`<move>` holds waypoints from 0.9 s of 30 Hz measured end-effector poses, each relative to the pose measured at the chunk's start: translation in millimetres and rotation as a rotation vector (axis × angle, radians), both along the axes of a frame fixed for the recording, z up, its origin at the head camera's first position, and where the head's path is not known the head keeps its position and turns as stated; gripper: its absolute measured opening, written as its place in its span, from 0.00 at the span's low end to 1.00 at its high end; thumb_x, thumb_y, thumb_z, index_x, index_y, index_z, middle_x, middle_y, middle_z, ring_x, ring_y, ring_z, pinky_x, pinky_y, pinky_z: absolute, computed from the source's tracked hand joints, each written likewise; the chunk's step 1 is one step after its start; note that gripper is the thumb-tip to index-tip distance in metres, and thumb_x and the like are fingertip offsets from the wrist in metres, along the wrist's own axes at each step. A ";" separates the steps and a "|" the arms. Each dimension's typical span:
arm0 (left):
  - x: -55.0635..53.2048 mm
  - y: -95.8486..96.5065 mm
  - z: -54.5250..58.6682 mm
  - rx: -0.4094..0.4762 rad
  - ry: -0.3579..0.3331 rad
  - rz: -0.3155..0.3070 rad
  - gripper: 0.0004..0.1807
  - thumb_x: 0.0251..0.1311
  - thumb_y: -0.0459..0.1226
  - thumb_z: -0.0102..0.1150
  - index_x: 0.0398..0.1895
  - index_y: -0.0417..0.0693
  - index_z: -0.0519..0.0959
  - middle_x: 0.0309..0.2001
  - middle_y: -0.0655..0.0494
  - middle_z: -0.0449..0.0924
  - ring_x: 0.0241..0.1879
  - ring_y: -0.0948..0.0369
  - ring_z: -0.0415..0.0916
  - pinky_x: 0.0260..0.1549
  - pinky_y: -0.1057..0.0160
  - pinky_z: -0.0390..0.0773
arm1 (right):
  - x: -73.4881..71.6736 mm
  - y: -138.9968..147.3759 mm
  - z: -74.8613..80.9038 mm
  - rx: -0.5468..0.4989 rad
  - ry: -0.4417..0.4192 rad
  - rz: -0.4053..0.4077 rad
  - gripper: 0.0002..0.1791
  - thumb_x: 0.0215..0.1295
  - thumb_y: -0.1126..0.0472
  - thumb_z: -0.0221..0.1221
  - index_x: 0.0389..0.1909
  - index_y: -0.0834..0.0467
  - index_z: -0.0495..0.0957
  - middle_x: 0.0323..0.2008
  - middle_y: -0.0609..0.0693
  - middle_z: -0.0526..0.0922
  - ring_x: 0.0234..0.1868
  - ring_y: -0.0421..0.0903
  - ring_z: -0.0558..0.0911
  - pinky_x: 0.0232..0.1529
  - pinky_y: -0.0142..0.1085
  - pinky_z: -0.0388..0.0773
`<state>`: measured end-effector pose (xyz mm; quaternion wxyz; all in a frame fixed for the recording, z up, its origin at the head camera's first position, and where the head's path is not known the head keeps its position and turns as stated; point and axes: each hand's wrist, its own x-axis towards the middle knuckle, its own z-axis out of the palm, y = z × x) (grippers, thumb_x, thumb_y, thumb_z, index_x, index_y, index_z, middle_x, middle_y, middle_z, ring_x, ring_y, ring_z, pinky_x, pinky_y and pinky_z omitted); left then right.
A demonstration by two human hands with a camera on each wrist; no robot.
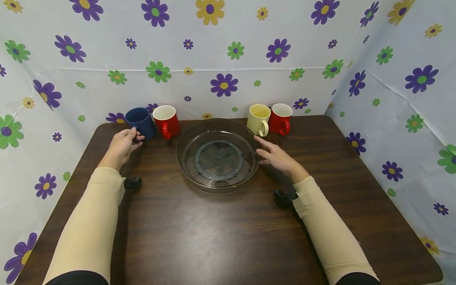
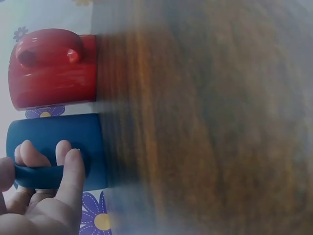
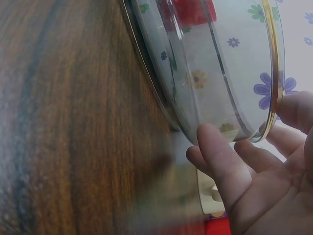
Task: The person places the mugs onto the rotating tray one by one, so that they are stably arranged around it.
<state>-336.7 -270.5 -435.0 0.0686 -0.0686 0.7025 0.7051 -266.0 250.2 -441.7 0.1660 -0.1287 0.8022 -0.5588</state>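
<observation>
In the head view, my left hand point(image 1: 122, 146) holds the handle of the blue mug point(image 1: 141, 123) at the back left. The left wrist view shows fingers passing through and around that blue handle point(image 2: 41, 176), with the mug upright beside the flowered wall. A round, smoky see-through tray point(image 1: 185, 168) with raised sides sits on the table, a grey ring in its floor. My right hand point(image 1: 279, 158) is at the tray's right side. Its extended fingers point(image 3: 222, 164) spread right at the tray's wall and rim in the right wrist view.
A red mug point(image 1: 171, 123) with a white inside stands right of the blue one. Behind the tray's right side are a yellow mug point(image 1: 257, 120) and another red mug point(image 1: 279, 118). Flowered sheets point(image 1: 228, 47) rise along the back and sides of the brown table point(image 1: 213, 237).
</observation>
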 end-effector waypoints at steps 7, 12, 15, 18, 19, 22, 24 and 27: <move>-1.1 -0.5 0.9 0.056 -0.013 0.007 0.16 0.77 0.46 0.42 0.47 0.40 0.68 0.40 0.56 0.72 0.62 0.58 0.70 0.72 0.49 0.56 | -1.0 1.0 -2.0 -0.023 -0.010 -0.013 0.33 0.82 0.57 0.48 0.82 0.51 0.49 0.81 0.56 0.46 0.76 0.64 0.59 0.63 0.60 0.71; 0.8 -0.6 1.8 0.110 -0.040 0.060 0.14 0.77 0.42 0.44 0.46 0.39 0.70 0.38 0.58 0.76 0.66 0.56 0.68 0.72 0.48 0.54 | -2.0 -1.5 -3.3 -0.051 -0.016 -0.008 0.33 0.82 0.57 0.48 0.82 0.51 0.48 0.81 0.54 0.45 0.75 0.63 0.61 0.64 0.60 0.71; 1.1 -0.7 1.1 0.100 -0.041 0.074 0.14 0.77 0.42 0.44 0.47 0.38 0.71 0.38 0.58 0.76 0.66 0.55 0.68 0.71 0.49 0.56 | -3.0 -2.8 -4.6 -0.051 -0.015 -0.010 0.33 0.82 0.57 0.48 0.82 0.51 0.48 0.81 0.54 0.46 0.75 0.62 0.62 0.63 0.59 0.72; 2.1 -2.6 -0.6 0.092 -0.032 0.093 0.13 0.77 0.41 0.45 0.46 0.38 0.72 0.37 0.58 0.77 0.63 0.57 0.72 0.70 0.49 0.58 | -3.5 -3.9 -5.8 -0.047 -0.011 -0.007 0.33 0.82 0.58 0.48 0.82 0.50 0.48 0.81 0.54 0.46 0.75 0.62 0.62 0.63 0.58 0.73; 2.7 -3.3 -1.2 0.105 -0.030 0.102 0.13 0.77 0.41 0.46 0.45 0.38 0.72 0.36 0.58 0.77 0.62 0.57 0.74 0.70 0.48 0.58 | -3.5 -4.1 -6.1 -0.046 -0.009 -0.006 0.33 0.82 0.57 0.48 0.82 0.50 0.48 0.81 0.54 0.46 0.75 0.62 0.62 0.63 0.57 0.73; 4.6 -4.3 -2.0 0.096 -0.009 0.119 0.13 0.77 0.40 0.47 0.43 0.38 0.74 0.35 0.58 0.79 0.55 0.61 0.78 0.68 0.48 0.60 | -3.1 -4.0 -6.8 -0.051 -0.007 -0.005 0.33 0.82 0.57 0.48 0.82 0.49 0.48 0.81 0.53 0.45 0.75 0.62 0.62 0.62 0.57 0.73; 4.9 -4.1 -1.6 0.080 0.004 0.122 0.13 0.77 0.40 0.47 0.43 0.39 0.75 0.34 0.59 0.80 0.53 0.62 0.80 0.68 0.48 0.62 | -3.2 -2.8 -7.9 -0.055 -0.006 -0.006 0.33 0.82 0.57 0.48 0.82 0.49 0.48 0.81 0.53 0.45 0.75 0.62 0.61 0.62 0.56 0.73; 5.5 -3.6 0.0 0.100 0.006 0.122 0.13 0.76 0.40 0.48 0.43 0.38 0.75 0.33 0.59 0.81 0.52 0.62 0.80 0.68 0.48 0.61 | -3.8 -0.8 -8.9 -0.057 -0.007 -0.012 0.34 0.82 0.57 0.48 0.82 0.49 0.48 0.81 0.53 0.44 0.76 0.62 0.59 0.62 0.57 0.73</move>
